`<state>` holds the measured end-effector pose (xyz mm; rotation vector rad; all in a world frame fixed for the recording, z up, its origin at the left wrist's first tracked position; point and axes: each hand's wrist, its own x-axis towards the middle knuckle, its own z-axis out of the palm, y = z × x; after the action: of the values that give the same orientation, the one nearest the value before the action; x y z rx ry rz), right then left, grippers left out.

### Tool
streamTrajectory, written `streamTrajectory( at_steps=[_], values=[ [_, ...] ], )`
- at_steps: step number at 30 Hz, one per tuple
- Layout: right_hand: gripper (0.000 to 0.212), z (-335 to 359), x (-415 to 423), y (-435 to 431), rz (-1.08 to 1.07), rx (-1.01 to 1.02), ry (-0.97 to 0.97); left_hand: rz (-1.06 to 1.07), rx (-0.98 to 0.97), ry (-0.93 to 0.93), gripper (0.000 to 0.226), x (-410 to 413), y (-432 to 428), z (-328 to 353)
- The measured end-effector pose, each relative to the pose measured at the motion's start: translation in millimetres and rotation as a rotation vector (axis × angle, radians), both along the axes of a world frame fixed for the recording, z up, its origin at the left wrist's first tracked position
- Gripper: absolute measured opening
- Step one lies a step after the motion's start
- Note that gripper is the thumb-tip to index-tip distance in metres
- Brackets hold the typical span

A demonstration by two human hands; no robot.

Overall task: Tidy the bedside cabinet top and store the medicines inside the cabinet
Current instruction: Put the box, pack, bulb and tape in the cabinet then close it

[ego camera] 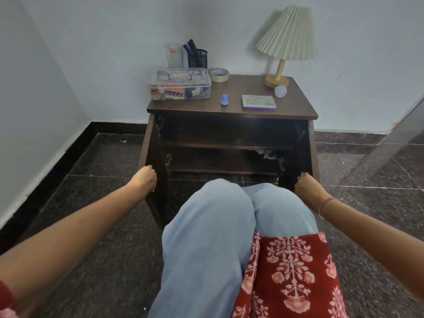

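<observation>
My left hand [144,179] curls its fingers round the edge of the left cabinet door [153,157], and my right hand [307,184] grips the edge of the right cabinet door [298,157]. Both doors stand swung open on dark shelves. On the bedside cabinet top [229,112] the clear medicine box [180,84] sits at the left, lid on. A small blue bottle [225,99] and a flat medicine carton [258,102] lie nearer the front. A tape roll [218,74], bulb [280,91] and lamp [284,42] stand behind

A lamp [285,42] with a pleated cream shade stands before the white wall [114,31], above a floor [367,171] of dark speckled tiles.
</observation>
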<state>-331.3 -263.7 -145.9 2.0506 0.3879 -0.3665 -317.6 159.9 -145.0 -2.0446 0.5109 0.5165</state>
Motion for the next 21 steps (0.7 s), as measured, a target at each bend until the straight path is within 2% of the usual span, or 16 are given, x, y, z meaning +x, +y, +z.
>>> streamTrajectory(
  at_steps=[3, 5, 6, 12, 21],
  values=[
    [0.029, -16.5, 7.7, -7.2, 0.057, 0.019, 0.083, -0.049, 0.126, -0.023, 0.043, 0.9, 11.0, -21.2],
    [0.032, -29.1, 10.3, -15.6, -0.024, 0.132, 0.017, -0.094, 0.215, -0.036, 0.050, 1.8, 23.5, -38.3],
    [0.033, -32.4, 9.1, -17.6, -0.073, 0.111, -0.014, -0.108, 0.228, -0.022, 0.054, 4.0, 29.9, -45.9],
    [0.046, -74.0, 22.6, -25.4, -0.026, -0.113, 0.035, -0.054, 0.152, 0.121, 0.050, 20.2, 28.3, -69.9],
    [0.052, -93.5, 34.0, -20.6, -0.083, 0.007, 0.110, 0.069, 0.166, 0.143, 0.048, 30.7, 16.6, -78.9]
  ],
)
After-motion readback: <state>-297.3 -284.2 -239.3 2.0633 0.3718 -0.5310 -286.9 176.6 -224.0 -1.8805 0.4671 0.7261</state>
